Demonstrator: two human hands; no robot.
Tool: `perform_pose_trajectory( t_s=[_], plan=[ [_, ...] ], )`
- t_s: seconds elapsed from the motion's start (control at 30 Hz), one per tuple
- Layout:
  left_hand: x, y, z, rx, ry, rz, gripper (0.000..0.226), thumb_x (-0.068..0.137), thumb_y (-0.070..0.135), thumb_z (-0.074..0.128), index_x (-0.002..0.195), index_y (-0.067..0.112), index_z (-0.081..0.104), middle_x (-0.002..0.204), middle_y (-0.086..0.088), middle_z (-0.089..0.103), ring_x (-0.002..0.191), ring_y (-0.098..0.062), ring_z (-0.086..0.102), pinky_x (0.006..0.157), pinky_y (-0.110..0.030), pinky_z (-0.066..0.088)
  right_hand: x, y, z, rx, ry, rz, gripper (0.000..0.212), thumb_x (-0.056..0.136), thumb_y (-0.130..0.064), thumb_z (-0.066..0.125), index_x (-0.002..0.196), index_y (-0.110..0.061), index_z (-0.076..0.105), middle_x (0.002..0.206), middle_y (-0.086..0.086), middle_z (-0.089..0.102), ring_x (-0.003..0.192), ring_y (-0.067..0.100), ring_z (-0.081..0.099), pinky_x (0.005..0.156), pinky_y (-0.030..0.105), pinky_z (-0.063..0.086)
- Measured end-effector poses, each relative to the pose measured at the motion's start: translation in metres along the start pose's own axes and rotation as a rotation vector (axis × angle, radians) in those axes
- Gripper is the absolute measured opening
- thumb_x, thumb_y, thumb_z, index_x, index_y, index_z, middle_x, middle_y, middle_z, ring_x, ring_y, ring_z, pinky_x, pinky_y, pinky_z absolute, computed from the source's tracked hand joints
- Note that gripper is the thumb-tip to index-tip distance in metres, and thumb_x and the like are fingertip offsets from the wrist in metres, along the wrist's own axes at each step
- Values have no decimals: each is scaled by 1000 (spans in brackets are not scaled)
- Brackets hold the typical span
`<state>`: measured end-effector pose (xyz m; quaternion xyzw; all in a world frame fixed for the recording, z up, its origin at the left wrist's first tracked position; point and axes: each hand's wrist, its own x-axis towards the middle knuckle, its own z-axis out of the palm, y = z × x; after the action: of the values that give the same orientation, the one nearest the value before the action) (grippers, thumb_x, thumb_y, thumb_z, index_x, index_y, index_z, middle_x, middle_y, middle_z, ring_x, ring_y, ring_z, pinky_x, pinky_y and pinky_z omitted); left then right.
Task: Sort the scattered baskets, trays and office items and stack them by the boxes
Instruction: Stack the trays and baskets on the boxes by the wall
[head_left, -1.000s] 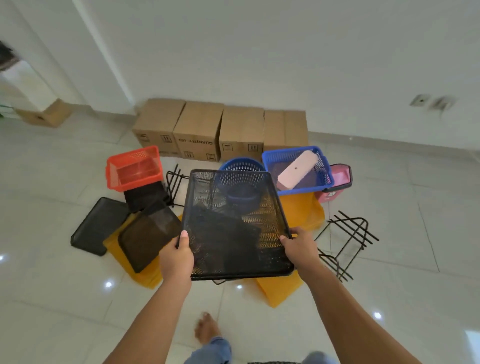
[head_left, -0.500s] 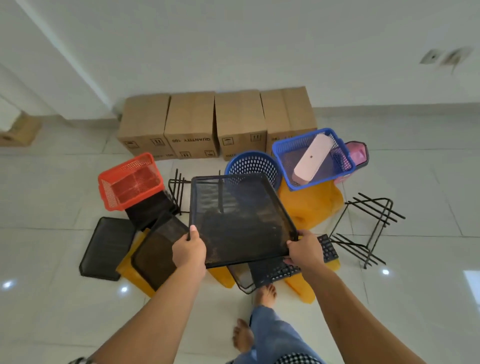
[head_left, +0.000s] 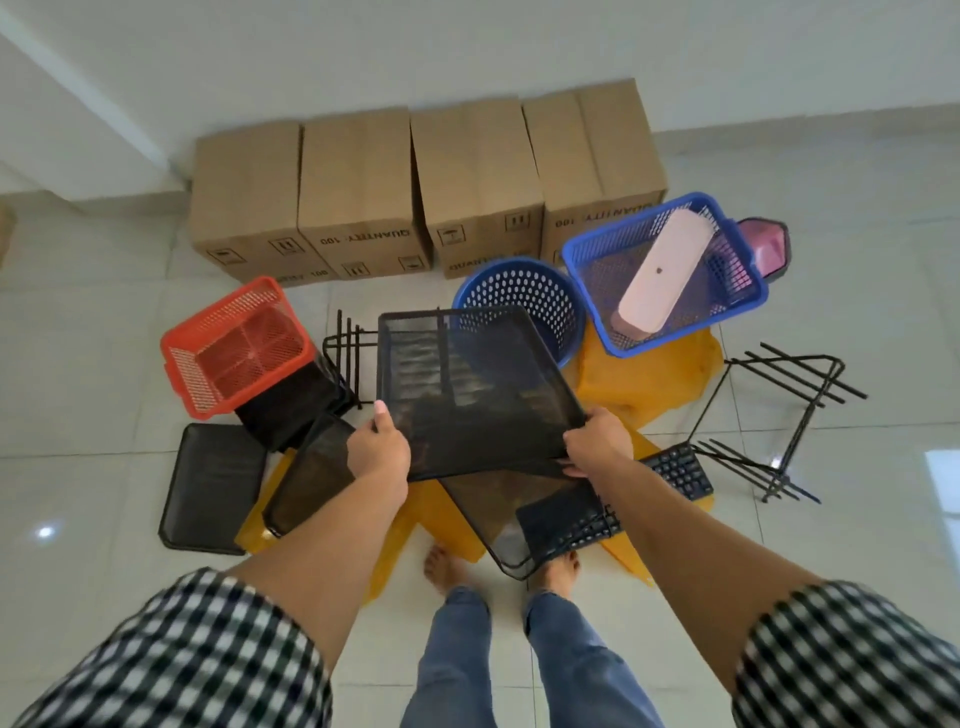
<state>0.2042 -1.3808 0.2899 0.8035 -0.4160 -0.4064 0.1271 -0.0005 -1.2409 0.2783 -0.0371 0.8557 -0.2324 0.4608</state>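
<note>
Left grip, right grip both pinching near corners of flat black metal-mesh tray (rectangular, raised rim).

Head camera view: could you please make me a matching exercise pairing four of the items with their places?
1. red rectangular plastic basket
2. round blue perforated plastic basket
3. central black metal mesh tray
4. pale pink oblong case

A. inside the blue rectangular plastic basket
B. gripped by the left hand and right hand
C. at the left, atop a black item
D. partly hidden behind the tray's far corner

Pairs: 1-C, 2-D, 3-B, 4-A
</note>
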Motion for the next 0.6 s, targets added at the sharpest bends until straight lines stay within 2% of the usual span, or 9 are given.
perform_pose_trajectory(
  t_s=[0.1, 0.17, 0.23, 0.3, 0.37, 0.5, 0.6],
  plan=[
    [30, 5, 24, 42, -36, 19, 47, 104, 53, 36, 92, 15, 61, 84, 0, 58, 75, -17, 53, 72, -34, 40, 33, -12, 11, -121, 25, 11, 18, 96, -12, 60, 112, -15, 52, 97, 10, 65, 68, 26, 69, 63, 43, 64],
    [51, 5, 40, 57, -65, 35, 48, 105, 51, 34, 89, 14, 59, 80, -1, 55, 75, -17, 54, 63, -31, 39, 56, -20, 20, -231, 61, -31, 20, 96, -17, 60, 113, -14, 52, 93, 8, 66, 68, 26, 70, 69, 42, 64],
    [73, 4, 55, 42, -69, 51, 49, 105, 52, 33, 79, 16, 54, 76, -2, 54, 75, -19, 55, 63, -32, 39, 78, -30, 30, -350, 94, -83, 27, 97, -23, 60, 121, -13, 53, 107, 11, 68, 91, 32, 70, 80, 39, 59],
    [93, 4, 71, 10, -65, 55, 46, 105, 52, 32, 74, 23, 49, 76, -1, 52, 71, -15, 52, 70, -36, 42, 101, -39, 39, -422, 123, -111, 34, 98, -28, 59, 127, -12, 51, 120, 14, 65, 111, 36, 63, 87, 39, 52],
    [114, 3, 86, 2, -69, 69, 47, 105, 53, 31, 80, 20, 54, 77, -1, 54, 74, -15, 53, 73, -36, 44, 123, -47, 48, -429, 138, -130, 36, 99, -28, 59, 129, -12, 49, 125, 16, 64, 117, 38, 60, 88, 40, 49],
    [151, 1, 115, -31, -86, 48, 47, 104, 55, 31, 85, 20, 55, 77, 1, 54, 73, -13, 53, 61, -29, 39, 163, -62, 63, -455, 185, -170, 35, 99, -25, 59, 129, -11, 46, 127, 18, 61, 118, 40, 58, 87, 41, 46],
    [173, 0, 134, -33, -180, 15, 31, 107, 46, 35, 108, 24, 57, 92, 2, 58, 91, -18, 58, 81, -35, 48, 191, -70, 70, -442, 211, -154, 36, 98, -21, 60, 128, -10, 44, 127, 20, 59, 117, 41, 58, 85, 41, 45]
  ],
)
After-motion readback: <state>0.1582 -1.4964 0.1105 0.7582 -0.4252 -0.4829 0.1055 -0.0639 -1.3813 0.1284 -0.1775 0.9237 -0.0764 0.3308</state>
